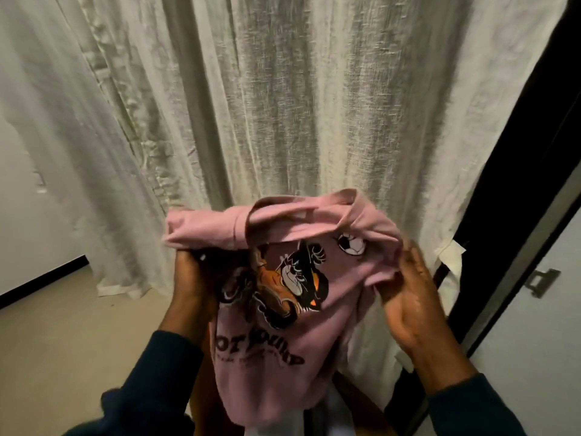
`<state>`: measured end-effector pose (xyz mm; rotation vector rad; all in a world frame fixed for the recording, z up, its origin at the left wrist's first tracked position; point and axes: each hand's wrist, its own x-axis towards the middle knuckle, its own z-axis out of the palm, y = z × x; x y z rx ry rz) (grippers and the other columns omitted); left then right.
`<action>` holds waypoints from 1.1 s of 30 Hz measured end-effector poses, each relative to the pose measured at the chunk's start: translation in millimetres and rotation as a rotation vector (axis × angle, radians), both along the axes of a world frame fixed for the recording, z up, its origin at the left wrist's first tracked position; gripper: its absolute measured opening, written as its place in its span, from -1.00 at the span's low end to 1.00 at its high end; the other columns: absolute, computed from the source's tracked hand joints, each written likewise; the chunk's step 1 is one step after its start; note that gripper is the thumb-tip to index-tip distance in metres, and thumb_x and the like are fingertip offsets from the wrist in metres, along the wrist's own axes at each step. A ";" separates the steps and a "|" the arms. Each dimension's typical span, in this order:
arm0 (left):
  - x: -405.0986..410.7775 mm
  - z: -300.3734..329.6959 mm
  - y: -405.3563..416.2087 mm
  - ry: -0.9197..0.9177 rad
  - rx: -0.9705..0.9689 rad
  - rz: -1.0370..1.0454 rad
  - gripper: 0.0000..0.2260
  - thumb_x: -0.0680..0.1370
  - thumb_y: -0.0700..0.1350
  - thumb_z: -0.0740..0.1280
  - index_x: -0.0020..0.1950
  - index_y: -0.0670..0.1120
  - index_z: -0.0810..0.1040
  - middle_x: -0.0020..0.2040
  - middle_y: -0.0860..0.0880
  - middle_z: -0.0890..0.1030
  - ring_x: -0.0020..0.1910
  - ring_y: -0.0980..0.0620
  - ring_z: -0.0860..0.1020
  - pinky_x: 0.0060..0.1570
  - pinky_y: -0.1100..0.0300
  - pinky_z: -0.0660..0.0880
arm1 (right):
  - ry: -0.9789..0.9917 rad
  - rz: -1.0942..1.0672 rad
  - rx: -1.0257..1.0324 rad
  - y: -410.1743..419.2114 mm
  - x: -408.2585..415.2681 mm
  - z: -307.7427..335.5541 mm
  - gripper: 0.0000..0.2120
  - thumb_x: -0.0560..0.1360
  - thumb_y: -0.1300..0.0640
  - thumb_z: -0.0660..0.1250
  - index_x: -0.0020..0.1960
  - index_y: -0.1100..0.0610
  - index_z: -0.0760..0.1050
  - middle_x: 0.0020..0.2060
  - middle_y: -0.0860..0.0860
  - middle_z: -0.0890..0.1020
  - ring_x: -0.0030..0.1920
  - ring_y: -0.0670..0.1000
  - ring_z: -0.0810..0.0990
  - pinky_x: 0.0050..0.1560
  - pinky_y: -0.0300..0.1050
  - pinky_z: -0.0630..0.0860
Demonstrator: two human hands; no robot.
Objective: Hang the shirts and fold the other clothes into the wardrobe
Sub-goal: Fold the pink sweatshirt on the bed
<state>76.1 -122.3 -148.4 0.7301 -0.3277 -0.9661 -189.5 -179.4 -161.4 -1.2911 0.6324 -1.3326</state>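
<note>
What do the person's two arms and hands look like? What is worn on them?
Both arms wear long dark navy sleeves of soft, plain cloth that end at the wrists. The left hand and right hand are bare: no gloves, and no rings, watch or bracelet can be seen. No markings show on the sleeves.
</note>
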 end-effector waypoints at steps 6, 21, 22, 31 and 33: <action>4.7 -44.5 -5.0 0.405 -0.138 -0.248 -0.31 0.66 0.33 -0.09 0.11 -0.16 0.64 0.04 -0.20 0.65 -0.04 -0.13 0.69 0.01 -0.04 0.59 | 0.363 0.369 -0.169 35.1 17.2 -5.0 -0.83 0.57 0.05 0.35 -0.09 0.15 0.56 -0.26 0.09 0.55 -0.19 -0.05 0.53 -0.10 -0.22 0.46; -77.7 41.8 21.1 -0.822 0.072 -0.355 -0.75 0.57 -0.01 0.33 0.06 -0.19 0.52 -0.40 0.05 0.48 -0.51 0.12 0.35 -0.53 0.28 0.30 | -0.036 0.307 0.108 43.4 21.2 7.3 -0.89 0.63 0.14 0.24 0.02 0.18 0.48 -0.07 0.15 0.66 -0.06 0.06 0.64 -0.02 -0.11 0.59; -82.7 34.5 24.3 -0.898 0.106 -0.270 -0.70 0.56 0.08 0.34 0.04 -0.17 0.54 -0.43 0.06 0.44 -0.52 0.12 0.30 -0.52 0.26 0.25 | -0.137 0.278 0.171 41.7 22.6 12.0 -0.91 0.62 0.16 0.22 0.01 0.17 0.47 -0.06 0.17 0.66 -0.06 0.08 0.65 -0.06 -0.10 0.62; -102.9 -8.2 14.0 -1.256 0.132 -0.146 -0.60 0.39 -0.13 0.59 0.04 -0.09 0.42 -0.14 0.05 0.62 -0.22 0.27 0.57 -0.25 0.33 0.50 | 0.021 0.158 -0.014 36.3 21.0 25.9 -0.90 0.61 0.22 0.28 -0.03 0.25 0.52 -0.11 0.09 0.60 -0.06 -0.04 0.60 -0.03 -0.22 0.55; -104.2 -14.8 5.3 -1.302 0.105 -0.006 -0.73 0.46 -0.17 0.51 0.07 -0.09 0.49 -0.10 0.02 0.63 -0.15 0.17 0.59 -0.16 0.19 0.55 | 0.075 0.158 -0.077 38.9 22.7 27.0 -0.91 0.60 0.23 0.29 -0.05 0.23 0.52 -0.09 0.04 0.61 -0.04 -0.09 0.61 -0.01 -0.24 0.55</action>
